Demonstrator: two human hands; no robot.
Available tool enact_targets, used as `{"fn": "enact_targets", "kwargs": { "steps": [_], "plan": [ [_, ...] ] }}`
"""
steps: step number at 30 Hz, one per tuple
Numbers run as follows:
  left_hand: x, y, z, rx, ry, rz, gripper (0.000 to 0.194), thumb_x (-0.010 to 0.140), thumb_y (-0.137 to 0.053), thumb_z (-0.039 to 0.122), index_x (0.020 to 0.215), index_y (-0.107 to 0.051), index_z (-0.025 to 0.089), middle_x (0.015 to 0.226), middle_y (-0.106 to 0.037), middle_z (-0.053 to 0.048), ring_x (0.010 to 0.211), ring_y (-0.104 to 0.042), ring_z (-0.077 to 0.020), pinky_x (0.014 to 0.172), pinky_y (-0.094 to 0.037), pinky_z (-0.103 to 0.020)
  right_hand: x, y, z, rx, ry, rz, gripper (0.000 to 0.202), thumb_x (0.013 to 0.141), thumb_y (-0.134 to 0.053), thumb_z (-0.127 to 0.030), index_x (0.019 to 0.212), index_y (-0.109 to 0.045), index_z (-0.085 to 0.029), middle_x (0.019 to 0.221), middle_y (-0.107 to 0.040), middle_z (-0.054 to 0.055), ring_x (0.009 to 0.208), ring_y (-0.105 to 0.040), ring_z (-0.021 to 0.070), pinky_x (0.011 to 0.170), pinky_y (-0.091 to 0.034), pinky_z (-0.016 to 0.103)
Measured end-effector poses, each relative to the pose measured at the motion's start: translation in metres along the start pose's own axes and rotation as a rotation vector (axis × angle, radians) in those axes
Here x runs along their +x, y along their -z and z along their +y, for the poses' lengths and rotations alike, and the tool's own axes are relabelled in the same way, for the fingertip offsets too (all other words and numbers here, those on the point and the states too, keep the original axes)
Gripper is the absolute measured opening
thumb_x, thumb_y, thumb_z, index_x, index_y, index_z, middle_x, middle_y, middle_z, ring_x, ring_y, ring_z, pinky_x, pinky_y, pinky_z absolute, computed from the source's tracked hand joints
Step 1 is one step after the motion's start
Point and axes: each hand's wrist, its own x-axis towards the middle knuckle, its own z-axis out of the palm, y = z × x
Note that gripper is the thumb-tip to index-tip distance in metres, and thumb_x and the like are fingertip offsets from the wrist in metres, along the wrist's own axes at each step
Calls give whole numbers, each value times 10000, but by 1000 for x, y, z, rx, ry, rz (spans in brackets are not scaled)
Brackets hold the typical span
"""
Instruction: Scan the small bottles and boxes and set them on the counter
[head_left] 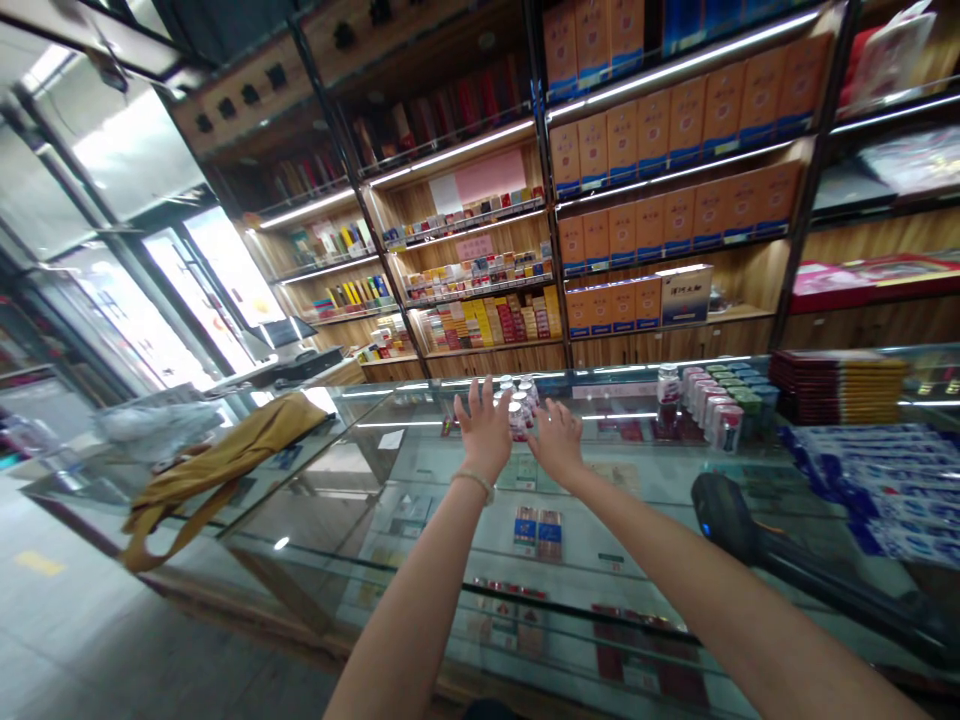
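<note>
A small cluster of white-capped little containers (523,400) stands on the glass counter (450,470). My left hand (485,437) is at its left side, open with the fingers spread upward, and a bracelet circles the wrist. On the right side of the cluster, my right hand (556,447) is open too, its fingers slightly bent and apart. The two hands flank the containers, partly hiding them; whether either one touches them I cannot tell. To the right, similar containers with pink, green and blue colouring stand in rows (724,400).
A black handheld scanner (727,515) lies at the right, near blue-and-white packets (885,490) and stacked dark red and gold packs (840,385). A mustard cloth apron or bag (225,470) drapes over the left counter. Shelves with orange boxes (686,120) line the back.
</note>
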Motion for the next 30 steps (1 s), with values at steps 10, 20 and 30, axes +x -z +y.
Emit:
{"fn": "enact_targets", "kwargs": {
  "steps": [10, 20, 30],
  "plan": [
    [-2, 29, 2, 12, 21, 11, 819, 724, -752, 201, 1483, -455, 279, 1655, -265, -135, 1535, -168, -382, 1205, -148, -643, -4, 28, 5, -72, 11, -115, 726, 977, -448, -492, 1610, -164, -277, 1701, -75, 91, 1549, -74, 329, 1202, -121, 609],
    [-9, 48, 25, -29, 33, 58, 632, 802, -691, 288, 1415, -537, 287, 1612, -351, -131, 1504, -249, -369, 1190, -191, -630, -13, 89, 26, -158, 139, -97, 620, 991, -438, -472, 1575, -294, -326, 1690, -164, 70, 1547, -88, 333, 1189, -107, 651],
    [-9, 62, 71, -92, 18, 74, 528, 837, -662, 320, 1358, -580, 282, 1597, -380, -114, 1490, -276, -340, 1183, -231, -592, -21, 157, 88, -263, 130, -51, 539, 989, -440, -462, 1514, -421, -345, 1672, -233, 72, 1534, -139, 338, 1179, -152, 639]
  ]
}}
